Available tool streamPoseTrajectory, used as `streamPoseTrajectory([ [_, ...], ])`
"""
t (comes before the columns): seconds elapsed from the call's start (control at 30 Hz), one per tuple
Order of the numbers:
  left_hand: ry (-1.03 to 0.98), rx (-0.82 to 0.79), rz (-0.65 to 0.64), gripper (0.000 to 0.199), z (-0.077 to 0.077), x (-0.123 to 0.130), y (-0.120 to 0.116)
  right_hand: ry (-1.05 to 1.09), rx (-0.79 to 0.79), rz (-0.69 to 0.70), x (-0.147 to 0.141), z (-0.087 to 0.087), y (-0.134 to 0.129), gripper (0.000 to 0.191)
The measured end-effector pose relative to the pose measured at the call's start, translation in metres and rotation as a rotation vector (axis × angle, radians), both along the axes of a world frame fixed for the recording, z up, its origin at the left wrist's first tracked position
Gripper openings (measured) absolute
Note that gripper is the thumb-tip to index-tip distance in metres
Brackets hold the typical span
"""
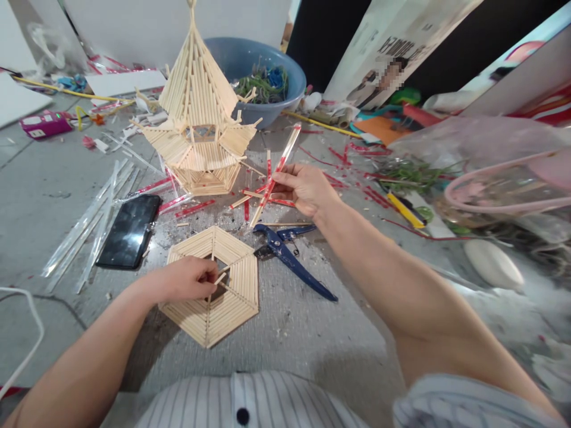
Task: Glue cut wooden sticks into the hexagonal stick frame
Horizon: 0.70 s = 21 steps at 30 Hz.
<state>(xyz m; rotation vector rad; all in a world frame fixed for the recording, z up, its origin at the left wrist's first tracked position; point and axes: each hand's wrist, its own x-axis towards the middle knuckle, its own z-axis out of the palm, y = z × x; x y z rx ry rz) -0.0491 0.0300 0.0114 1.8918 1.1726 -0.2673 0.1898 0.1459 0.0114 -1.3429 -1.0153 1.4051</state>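
Observation:
My left hand (190, 278) is closed in a pinch on a short wooden stick (220, 277), over the central opening of a flat hexagonal panel (241, 291). The panel is built from rows of pale sticks. My right hand (303, 187) grips disposable chopsticks (279, 169) in a clear and red wrapper, held at a slant with bare wood at the lower end. Below it, a blue-handled cutting tool (289, 258) lies by the panel's right edge. Behind the panel stands a pagoda-like stick model (200, 119) with a pointed roof.
A black phone (129, 232) lies left of the panel, near clear plastic wrappers (89, 223). Behind the model, a blue basin (267, 56) holds green material. A yellow utility knife (405, 209) and a white oval object (493, 263) are on the right. Red wrapper scraps litter the floor.

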Motion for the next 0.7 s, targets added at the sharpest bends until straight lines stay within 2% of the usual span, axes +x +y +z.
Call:
streamPoseTrajectory([
  [0.43,-0.022,0.004,0.003,0.011,-0.002,-0.001,0.001,-0.006,-0.051,0.001,-0.003,0.000,-0.003,0.015],
  [0.53,-0.048,-0.002,0.069,0.009,-0.003,-0.002,0.001,0.015,-0.026,0.023,-0.006,0.001,-0.007,0.017],
  [0.63,-0.138,-0.073,0.177,0.006,-0.005,-0.005,0.000,0.039,-0.037,0.056,-0.012,0.005,-0.016,0.018],
  [0.7,-0.204,-0.066,0.225,0.010,-0.007,-0.006,-0.001,0.060,-0.055,0.082,-0.019,0.008,-0.024,0.017],
])
